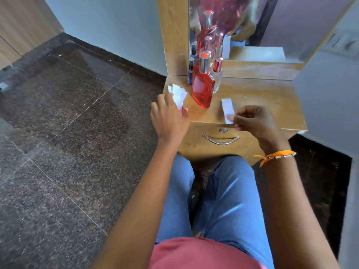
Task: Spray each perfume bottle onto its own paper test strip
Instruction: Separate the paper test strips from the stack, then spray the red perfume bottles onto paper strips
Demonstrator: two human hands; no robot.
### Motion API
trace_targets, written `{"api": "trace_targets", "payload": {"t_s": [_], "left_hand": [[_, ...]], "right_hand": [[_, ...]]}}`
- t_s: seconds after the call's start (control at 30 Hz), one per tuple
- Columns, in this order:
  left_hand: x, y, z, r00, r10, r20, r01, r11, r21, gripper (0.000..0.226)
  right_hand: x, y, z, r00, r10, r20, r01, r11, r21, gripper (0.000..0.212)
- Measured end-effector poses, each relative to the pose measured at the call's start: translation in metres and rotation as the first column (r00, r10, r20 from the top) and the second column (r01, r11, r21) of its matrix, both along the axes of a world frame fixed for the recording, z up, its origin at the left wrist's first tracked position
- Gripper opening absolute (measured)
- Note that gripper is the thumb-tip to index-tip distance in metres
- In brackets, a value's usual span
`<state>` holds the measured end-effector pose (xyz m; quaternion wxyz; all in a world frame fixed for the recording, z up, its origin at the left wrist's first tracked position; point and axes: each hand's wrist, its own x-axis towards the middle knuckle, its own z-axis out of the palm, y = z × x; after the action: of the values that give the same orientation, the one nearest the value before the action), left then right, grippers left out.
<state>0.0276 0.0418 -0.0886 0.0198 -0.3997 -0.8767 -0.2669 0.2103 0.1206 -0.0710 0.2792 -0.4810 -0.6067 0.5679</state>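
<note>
worktop [258,98] of pale wood, with a mirror [272,22] standing at the back and a drawer with a curved metal handle [221,141] below the front edge. three bottles clustered near the back left corner: a tall red perfume bottle [203,88] with a silver cap in front, a slim blue bottle [190,71] just behind on the left, a clear bottle with a pink cap [218,74] just beside on the right. left hand [169,118] at the worktop's left front corner, fingers curled over a fanned stack of white paper strips [177,92]; whether gripping or only resting on the stack cannot be told. right hand [252,121] at the front edge, thumb and fingers pinching the near end of a single paper strip [227,108], lying flat on the wood, apart from the red bottle. orange thread bracelet [275,155] on the right wrist. dark speckled stone floor [68,133] to the left.
</note>
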Motion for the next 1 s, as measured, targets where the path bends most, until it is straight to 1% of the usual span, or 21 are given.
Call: {"api": "trace_targets", "payload": {"t_s": [0.07,0.17,0.23,0.3,0.37,0.4,0.43,0.5,0.57,0.67,0.73,0.8,0.87,0.93,1.0], "left_hand": [[0.006,-0.001,0.003,0.999,0.024,-0.031,-0.023,1.0,0.021,0.051],[0.012,0.002,0.007,1.0,0.006,-0.006,-0.006,0.999,0.043,0.051],[0.016,0.005,0.007,0.999,-0.025,0.023,0.023,0.998,0.057,0.049],[0.018,0.006,0.007,0.997,-0.059,0.04,0.056,0.995,0.082,0.048],[0.02,0.008,0.01,0.993,-0.1,0.058,0.091,0.987,0.132,0.044],[0.021,0.009,0.012,0.99,-0.121,0.076,0.107,0.981,0.164,0.041],[0.022,0.011,0.014,0.985,-0.142,0.102,0.12,0.973,0.197,0.038],[0.023,0.014,0.018,0.971,-0.173,0.165,0.126,0.957,0.26,0.034],[0.023,0.018,0.02,0.956,-0.187,0.224,0.115,0.947,0.299,0.032],[0.019,0.024,0.02,0.941,-0.201,0.273,0.112,0.945,0.307,0.031],[0.017,0.027,0.02,0.936,-0.212,0.28,0.119,0.942,0.315,0.03],[0.016,0.03,0.02,0.932,-0.222,0.287,0.123,0.937,0.327,0.029],[0.016,0.032,0.02,0.925,-0.231,0.302,0.124,0.934,0.334,0.028],[0.016,0.033,0.02,0.918,-0.231,0.321,0.116,0.933,0.34,0.028],[0.015,0.031,0.02,0.911,-0.235,0.338,0.106,0.927,0.361,0.03]], "right_hand": [[-0.008,0.0,-0.004,0.998,-0.042,0.035,0.041,0.999,0.025,0.013],[-0.014,0.002,-0.005,0.987,-0.102,0.127,0.09,0.991,0.095,0.012],[-0.013,0.003,-0.004,0.975,-0.113,0.193,0.088,0.987,0.132,0.011],[-0.01,0.004,-0.004,0.947,-0.137,0.29,0.064,0.967,0.246,0.018],[-0.011,0.003,-0.002,0.896,-0.22,0.385,0.044,0.908,0.416,0.02],[-0.014,0.003,-0.001,0.893,-0.252,0.374,0.047,0.877,0.479,0.02],[-0.02,0.002,0.0,0.911,-0.253,0.326,0.05,0.852,0.521,0.019],[-0.036,0.0,0.003,0.952,-0.207,0.224,0.042,0.818,0.573,0.022],[-0.05,0.0,0.003,0.957,-0.187,0.222,0.013,0.791,0.612,0.025],[-0.056,0.002,0.002,0.914,-0.247,0.322,-0.005,0.787,0.617,0.018],[-0.053,0.001,0.001,0.892,-0.22,0.395,-0.06,0.809,0.585,0.015],[-0.049,0.002,-0.003,0.859,-0.171,0.483,-0.138,0.831,0.539,0.019],[-0.047,0.002,-0.008,0.829,-0.149,0.539,-0.191,0.83,0.524,0.027],[-0.048,0.001,-0.012,0.8,-0.161,0.578,-0.225,0.812,0.538,0.034],[-0.051,0.0,-0.013,0.79,-0.193,0.581,-0.24,0.776,0.584,0.04]]}}
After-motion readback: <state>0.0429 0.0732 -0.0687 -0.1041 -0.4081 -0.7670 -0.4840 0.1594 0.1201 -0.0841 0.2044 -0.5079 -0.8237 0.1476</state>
